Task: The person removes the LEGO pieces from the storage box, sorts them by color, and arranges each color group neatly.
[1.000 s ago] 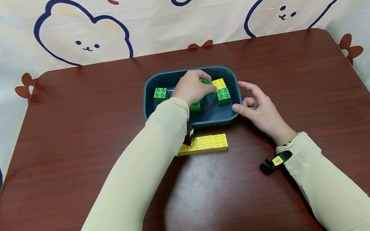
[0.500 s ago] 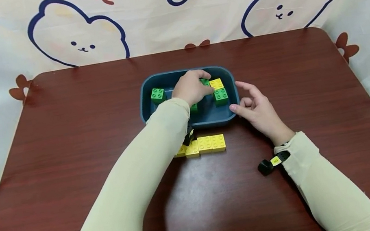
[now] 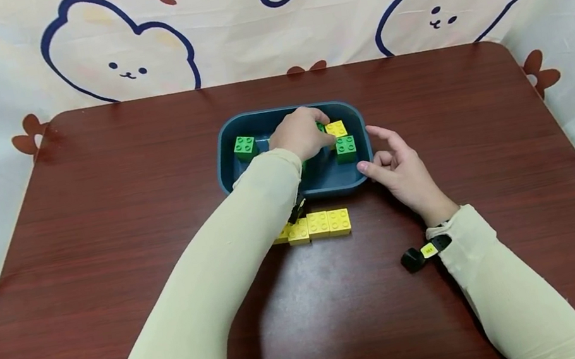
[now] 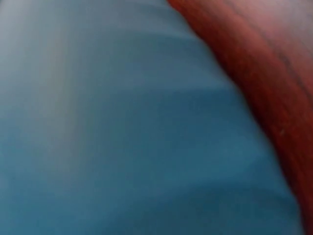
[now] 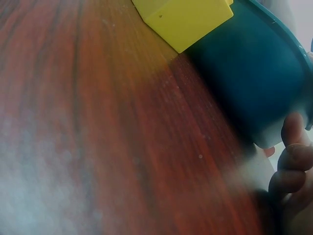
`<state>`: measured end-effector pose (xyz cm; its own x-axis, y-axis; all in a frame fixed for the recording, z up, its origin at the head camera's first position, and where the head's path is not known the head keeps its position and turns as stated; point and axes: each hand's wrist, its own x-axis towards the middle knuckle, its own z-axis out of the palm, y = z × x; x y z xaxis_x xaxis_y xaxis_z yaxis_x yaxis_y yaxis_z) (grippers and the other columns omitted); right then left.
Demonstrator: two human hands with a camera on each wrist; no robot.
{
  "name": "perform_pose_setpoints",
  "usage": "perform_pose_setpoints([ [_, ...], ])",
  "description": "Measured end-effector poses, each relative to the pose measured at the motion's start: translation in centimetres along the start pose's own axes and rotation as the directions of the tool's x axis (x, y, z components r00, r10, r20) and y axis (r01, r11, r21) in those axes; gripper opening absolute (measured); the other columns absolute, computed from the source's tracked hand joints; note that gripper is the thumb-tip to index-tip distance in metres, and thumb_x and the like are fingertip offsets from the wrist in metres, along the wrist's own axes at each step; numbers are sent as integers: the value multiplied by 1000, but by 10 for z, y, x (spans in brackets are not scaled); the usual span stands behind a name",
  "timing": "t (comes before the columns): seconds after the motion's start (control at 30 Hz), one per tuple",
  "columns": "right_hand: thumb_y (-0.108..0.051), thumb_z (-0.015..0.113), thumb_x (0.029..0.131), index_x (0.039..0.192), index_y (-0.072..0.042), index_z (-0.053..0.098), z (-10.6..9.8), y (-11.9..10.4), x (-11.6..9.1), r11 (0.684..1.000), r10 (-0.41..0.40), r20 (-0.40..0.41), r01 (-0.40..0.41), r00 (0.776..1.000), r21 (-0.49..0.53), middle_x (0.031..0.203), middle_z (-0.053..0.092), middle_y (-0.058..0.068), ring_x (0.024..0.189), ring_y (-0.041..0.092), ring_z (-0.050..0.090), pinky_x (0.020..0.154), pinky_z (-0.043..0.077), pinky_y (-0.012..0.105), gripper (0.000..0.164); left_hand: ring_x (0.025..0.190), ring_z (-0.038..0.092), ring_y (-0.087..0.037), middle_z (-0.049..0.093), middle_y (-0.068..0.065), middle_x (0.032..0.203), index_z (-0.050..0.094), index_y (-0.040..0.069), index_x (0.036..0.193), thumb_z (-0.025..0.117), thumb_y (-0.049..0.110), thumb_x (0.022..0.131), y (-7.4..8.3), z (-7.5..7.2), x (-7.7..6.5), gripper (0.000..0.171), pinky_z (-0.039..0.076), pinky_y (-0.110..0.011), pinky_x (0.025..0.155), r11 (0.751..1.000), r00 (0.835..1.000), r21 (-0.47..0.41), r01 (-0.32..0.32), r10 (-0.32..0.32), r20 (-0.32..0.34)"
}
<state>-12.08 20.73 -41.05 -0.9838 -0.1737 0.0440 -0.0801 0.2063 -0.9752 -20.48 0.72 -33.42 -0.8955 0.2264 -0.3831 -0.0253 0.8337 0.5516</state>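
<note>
My left hand (image 3: 299, 134) reaches inside a dark blue plastic bin (image 3: 338, 188), thumb and index finger on either side of a green toy brick (image 3: 321, 127), which is mostly hidden. Right by the thumb are a yellow brick (image 3: 336, 128) and another green brick (image 3: 345, 148). At the bin's right end, my right hand (image 3: 405, 175) touches the rim with thumb and index finger spread; its other fingers are bent. In the right wrist view, these fingers (image 5: 293, 161) lie close against the bin's outer wall (image 5: 249, 73). The left wrist view holds only the blurred bin wall (image 4: 146, 122).
Yellow bricks (image 3: 329, 223) stand in a row in front of the bin, partly covered by the left sleeve. A green brick (image 3: 245, 148) lies at the bin's left end. The brown table (image 3: 146, 166) backs onto a printed cloth (image 3: 240, 40).
One yellow brick in the front row has shifted toward me, out of line. The left hand has slid slightly right with the green brick, and the green brick beside its thumb has moved right.
</note>
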Motion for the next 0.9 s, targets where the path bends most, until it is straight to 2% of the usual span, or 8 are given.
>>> perform_pose_setpoints([
  [0.17,-14,70,95,153,-17,39,0,0,0,1000,-4,-4,4,1000,-4,68,53,3,58,12,47,52,38,22,65,105,57,-17,62,3,135,64,26,136,69,39,95,0,0,1,43,51,-38,89,999,999,54,-6,8,-33],
  [0.43,-15,70,95,153,-18,38,0,-1,0,1000,1,-6,-1,1000,-7,68,54,3,58,13,48,51,38,22,66,103,58,-16,63,2,133,63,22,137,68,39,96,0,0,5,44,52,-37,89,994,998,101,-46,51,-42],
  [0.53,-15,70,95,153,-18,39,0,-1,0,1000,-2,-6,2,1000,-8,68,54,4,58,13,48,51,39,22,65,99,59,-15,64,2,131,64,21,136,68,38,96,0,-3,5,44,53,-35,86,995,996,84,-61,66,-53],
  [0.67,-14,70,96,152,-17,39,0,-1,0,1000,-7,-5,7,1000,-2,67,54,2,57,12,47,52,39,22,64,90,61,-15,69,2,113,64,19,135,69,36,95,1,-10,1,43,54,-32,79,995,994,39,-89,91,-62],
  [0.77,-13,69,96,152,-16,39,0,-1,1,1000,-11,-3,11,1000,8,67,54,1,57,10,47,52,38,22,64,85,60,-17,67,0,97,64,19,135,69,36,96,1,-16,-5,42,52,-31,72,994,992,1,-112,111,-54],
  [0.9,-13,69,96,153,-16,39,1,-1,0,1000,-10,-5,10,1000,8,66,54,1,58,10,47,53,38,22,64,80,59,-18,64,-2,89,64,19,134,69,35,96,-4,-23,-14,42,49,-31,66,987,987,-46,-155,153,-47],
])
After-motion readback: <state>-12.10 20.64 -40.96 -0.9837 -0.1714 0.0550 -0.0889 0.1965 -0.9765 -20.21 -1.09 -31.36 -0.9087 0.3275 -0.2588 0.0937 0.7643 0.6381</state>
